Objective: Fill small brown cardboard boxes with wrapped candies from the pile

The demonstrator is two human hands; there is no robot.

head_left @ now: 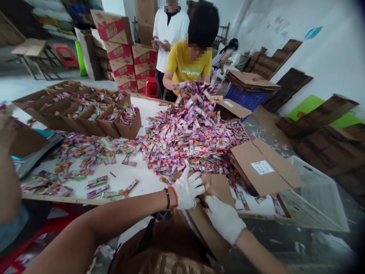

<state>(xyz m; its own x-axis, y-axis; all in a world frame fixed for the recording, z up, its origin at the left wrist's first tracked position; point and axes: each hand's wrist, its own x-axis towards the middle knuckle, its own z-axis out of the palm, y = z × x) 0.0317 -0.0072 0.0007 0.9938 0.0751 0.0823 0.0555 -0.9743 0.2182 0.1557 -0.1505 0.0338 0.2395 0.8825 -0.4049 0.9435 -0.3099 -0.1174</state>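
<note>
My left hand [186, 189], in a white glove with a bead bracelet at the wrist, lies with fingers spread on the near edge of a big heap of pink and purple candy sachets [191, 133]. My right hand [224, 217], also gloved, rests with fingers curled on the flap of an open cardboard box [209, 224] held against the white table [128, 177]. What the right fingers hold, if anything, is hidden.
A row of small cardboard boxes [94, 114] filled with sachets stands at the left. A person in a yellow shirt [188, 64] works at the far side, others behind. Flattened cartons [264, 167] lie at right; stacked cartons [122, 57] behind. Another person's arm [8, 175] is at left.
</note>
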